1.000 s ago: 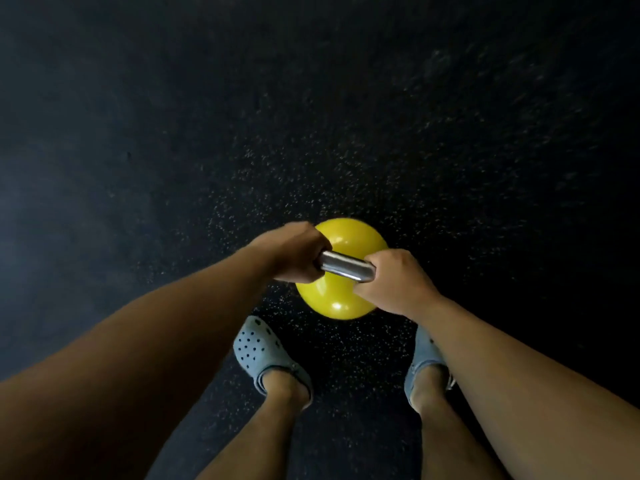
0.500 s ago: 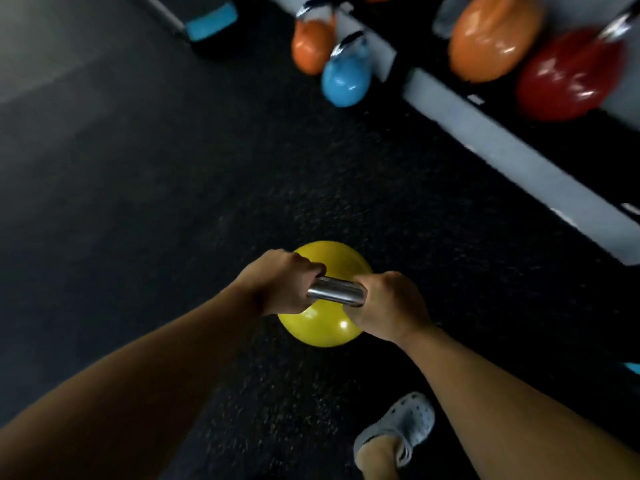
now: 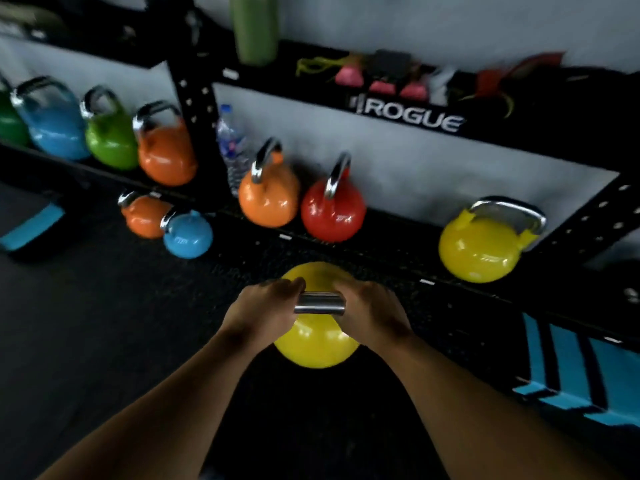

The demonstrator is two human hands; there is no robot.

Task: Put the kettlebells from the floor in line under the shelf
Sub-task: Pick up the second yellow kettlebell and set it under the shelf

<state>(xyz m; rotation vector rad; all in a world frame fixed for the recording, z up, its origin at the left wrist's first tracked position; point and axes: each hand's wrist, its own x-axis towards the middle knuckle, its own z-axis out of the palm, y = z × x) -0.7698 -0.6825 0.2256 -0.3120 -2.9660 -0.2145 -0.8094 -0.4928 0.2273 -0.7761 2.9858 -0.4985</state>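
Note:
A yellow kettlebell (image 3: 317, 344) with a steel handle hangs in front of me, gripped by both hands. My left hand (image 3: 263, 310) and my right hand (image 3: 372, 313) are shut on the handle's two ends. Under the black shelf (image 3: 408, 112) stand an orange kettlebell (image 3: 268, 199), a red kettlebell (image 3: 332, 211) and a second yellow kettlebell (image 3: 479, 249) in a row, with a gap between red and yellow. A small orange kettlebell (image 3: 143, 214) and a small blue kettlebell (image 3: 188, 235) sit on the floor in front of the rack.
More kettlebells, blue (image 3: 52, 128), green (image 3: 109, 140) and orange (image 3: 166, 154), stand under the left bay. A water bottle (image 3: 232, 147) stands by the rack's upright post (image 3: 194, 98). Blue-striped mats lie at the right (image 3: 568, 375) and left (image 3: 31, 226).
The view has swung up from the bare floor to the rack. I have carried the yellow kettlebell close to the rack, both hands holding its handle throughout.

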